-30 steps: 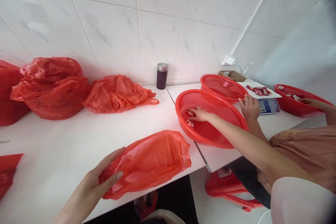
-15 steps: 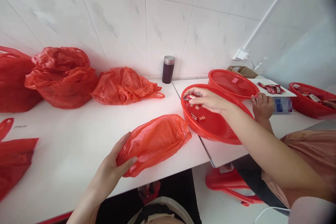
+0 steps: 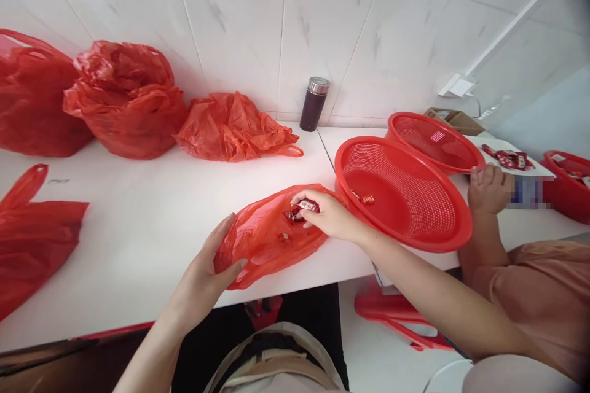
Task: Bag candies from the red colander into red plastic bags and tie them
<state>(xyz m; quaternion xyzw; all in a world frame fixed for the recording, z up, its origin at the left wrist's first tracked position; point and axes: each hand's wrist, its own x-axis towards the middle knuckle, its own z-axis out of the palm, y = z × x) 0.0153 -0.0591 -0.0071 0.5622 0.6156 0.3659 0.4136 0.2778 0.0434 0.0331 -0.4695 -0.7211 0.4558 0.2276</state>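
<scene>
My left hand [image 3: 214,264] grips the near-left edge of a red plastic bag [image 3: 262,258], thumb inside and fingers around the outside, keeping its mouth spread on the white table. Over the bag's right part is my right hand [image 3: 325,215], with a red-and-white wrapped candy [image 3: 308,204] at its fingertips. Just below the fingers a dark red wrapped piece [image 3: 294,215] shows, and a smaller wrapped piece [image 3: 283,237] lies in the bag. Right of the bag, a red perforated basket [image 3: 401,196] contains a few small wrapped pieces [image 3: 367,199].
Several filled red bags [image 3: 129,110] line the wall at left. A dark thermos [image 3: 314,104] stands by the wall. Behind the big basket sits another red basket [image 3: 433,141], with a co-worker's hand [image 3: 491,190] at its rim. A red stool [image 3: 401,319] is below the table.
My right hand has moved left from the basket to over the bag, carrying wrapped candy. Wrapped pieces now show in the bag. My left hand keeps its hold; the view has shifted.
</scene>
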